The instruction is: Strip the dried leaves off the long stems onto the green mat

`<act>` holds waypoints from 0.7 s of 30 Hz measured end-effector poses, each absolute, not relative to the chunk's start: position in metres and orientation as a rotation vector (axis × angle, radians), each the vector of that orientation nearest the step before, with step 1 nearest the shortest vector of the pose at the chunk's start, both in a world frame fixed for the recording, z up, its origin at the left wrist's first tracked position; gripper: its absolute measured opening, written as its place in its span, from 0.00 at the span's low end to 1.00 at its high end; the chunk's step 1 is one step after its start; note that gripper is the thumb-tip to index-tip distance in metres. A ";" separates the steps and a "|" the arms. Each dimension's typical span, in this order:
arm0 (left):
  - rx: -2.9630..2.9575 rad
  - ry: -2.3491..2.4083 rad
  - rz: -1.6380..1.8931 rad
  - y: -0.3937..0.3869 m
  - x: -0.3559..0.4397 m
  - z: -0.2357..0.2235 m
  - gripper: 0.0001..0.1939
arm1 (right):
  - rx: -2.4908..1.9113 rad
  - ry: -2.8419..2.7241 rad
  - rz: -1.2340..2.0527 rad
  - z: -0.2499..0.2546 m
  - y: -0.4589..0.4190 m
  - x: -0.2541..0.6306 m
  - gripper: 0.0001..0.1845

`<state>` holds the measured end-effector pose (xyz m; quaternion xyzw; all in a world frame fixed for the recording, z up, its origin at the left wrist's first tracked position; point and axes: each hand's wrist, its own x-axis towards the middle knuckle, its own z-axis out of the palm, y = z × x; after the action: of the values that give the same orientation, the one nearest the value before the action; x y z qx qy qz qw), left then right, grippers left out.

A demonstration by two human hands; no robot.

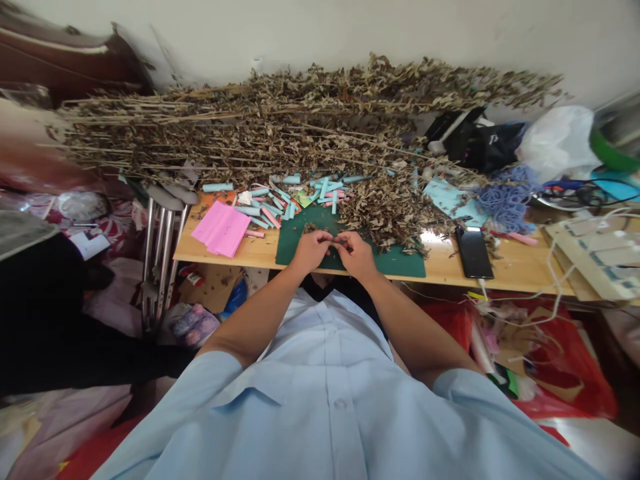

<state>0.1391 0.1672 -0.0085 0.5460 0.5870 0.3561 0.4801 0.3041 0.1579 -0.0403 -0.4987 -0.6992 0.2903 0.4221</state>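
My left hand [313,251] and my right hand [355,254] meet over the green mat [300,233] at the table's front edge. Their fingertips are pinched together at one spot; whatever is between them is too small to make out. A little crumbled dried leaf [313,228] lies just beyond my left fingers. Beside my right hand is a heap of dried leaves [393,210] covering the mat's right part. Behind the hands lie several blue and pink paper rolls [327,187]. Pink paper sheets [223,229] rest to the left.
Long bundles of dried stalks [240,133] fill the table's back along the wall. To the right are a phone [474,253] with a cable, blue paper [453,199], blue yarn [509,200] and a power strip [600,253]. Metal crutches [163,253] lean at the table's left end.
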 end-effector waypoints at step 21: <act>1.282 1.427 0.958 0.166 0.142 -0.014 0.05 | -1.286 -1.538 0.854 -0.042 0.162 0.305 0.12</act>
<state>0.1423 0.1657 -0.0138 0.5251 0.5843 0.3925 0.4783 0.3050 0.1618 -0.0420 -0.5231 -0.6258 0.3473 0.4628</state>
